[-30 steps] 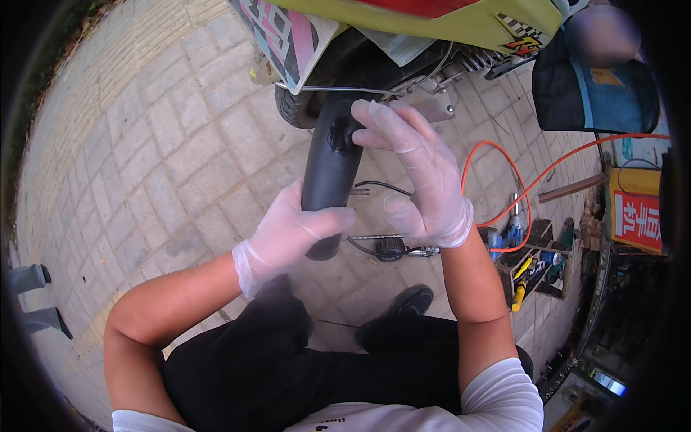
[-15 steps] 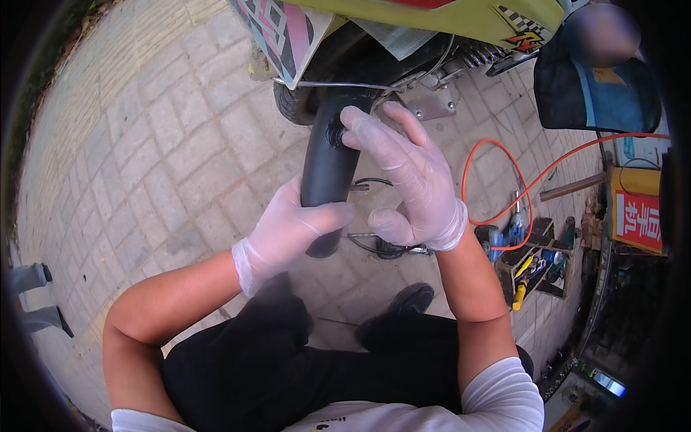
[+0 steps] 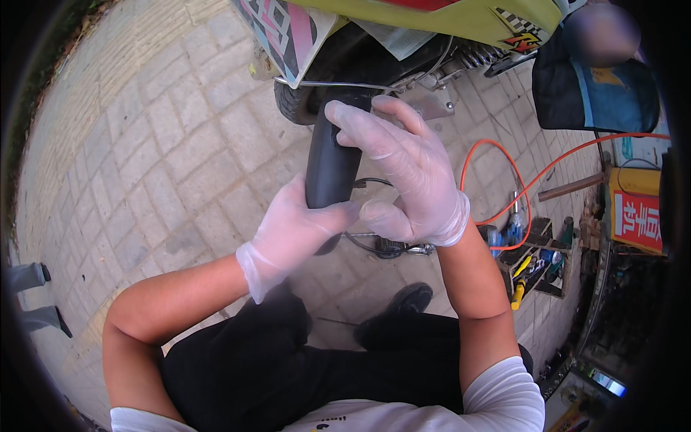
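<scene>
A thick black rubber tube [image 3: 332, 176], which looks like an inner tube, runs down from beside the scooter's rear wheel [image 3: 293, 103]. My gloved left hand [image 3: 284, 227] is wrapped round its lower part, thumb across the front. The tube's lower end shows just beneath that hand. My gloved right hand [image 3: 404, 169] has its fingers stretched out, with the leading fingertips on the tube's upper part. Its thumb points left, close to the left thumb. The right fingers mostly cover the tube's surface under them.
Above stands the yellow-green scooter [image 3: 439, 21]. An orange hose [image 3: 497, 144] loops over the paving at right, near an air tool [image 3: 514, 229] and a tool tray [image 3: 540, 252]. A person [image 3: 597, 79] is at upper right. My shoe [image 3: 410, 297] is below.
My right fingers have slid left over the dark shiny patch on the tube, covering most of it. The tube's lower part and my left hand have shifted slightly right.
</scene>
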Demonstrator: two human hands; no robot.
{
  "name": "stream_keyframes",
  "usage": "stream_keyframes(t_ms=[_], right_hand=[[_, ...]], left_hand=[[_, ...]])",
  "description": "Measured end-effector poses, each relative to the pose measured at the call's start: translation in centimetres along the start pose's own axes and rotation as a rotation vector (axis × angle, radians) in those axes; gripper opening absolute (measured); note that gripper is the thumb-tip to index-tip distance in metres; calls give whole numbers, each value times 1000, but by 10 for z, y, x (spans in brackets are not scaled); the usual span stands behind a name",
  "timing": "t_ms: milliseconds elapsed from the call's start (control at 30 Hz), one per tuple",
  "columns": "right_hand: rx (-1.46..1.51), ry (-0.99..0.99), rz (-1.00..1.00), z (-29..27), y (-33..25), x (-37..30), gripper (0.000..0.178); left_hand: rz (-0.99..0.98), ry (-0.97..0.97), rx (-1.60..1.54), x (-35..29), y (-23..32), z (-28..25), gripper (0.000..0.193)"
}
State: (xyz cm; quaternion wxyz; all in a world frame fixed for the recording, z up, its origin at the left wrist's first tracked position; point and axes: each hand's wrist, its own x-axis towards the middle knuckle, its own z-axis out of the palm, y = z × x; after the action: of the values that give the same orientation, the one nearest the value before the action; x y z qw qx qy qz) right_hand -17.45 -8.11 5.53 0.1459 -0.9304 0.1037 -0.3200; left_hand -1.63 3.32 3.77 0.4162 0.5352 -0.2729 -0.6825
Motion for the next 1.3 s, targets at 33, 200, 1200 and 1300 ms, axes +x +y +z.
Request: stream_keyframes(t_ms=[33,200,1200,1300], right_hand=[[-19,-25,-42,1,1,1,79],[76,25,-43,0,-4,0,81],[71,43,81,5,-8,-4,71],[33,30,34,4,-6,-2,72]], left_hand=[[-14,-6,0,0,-1,0,37],[-10,1,27,2,-1,-4,37],[-26,-6,-44,0,1,-2,32],[-26,-12,-41,1,-1,-2,31]])
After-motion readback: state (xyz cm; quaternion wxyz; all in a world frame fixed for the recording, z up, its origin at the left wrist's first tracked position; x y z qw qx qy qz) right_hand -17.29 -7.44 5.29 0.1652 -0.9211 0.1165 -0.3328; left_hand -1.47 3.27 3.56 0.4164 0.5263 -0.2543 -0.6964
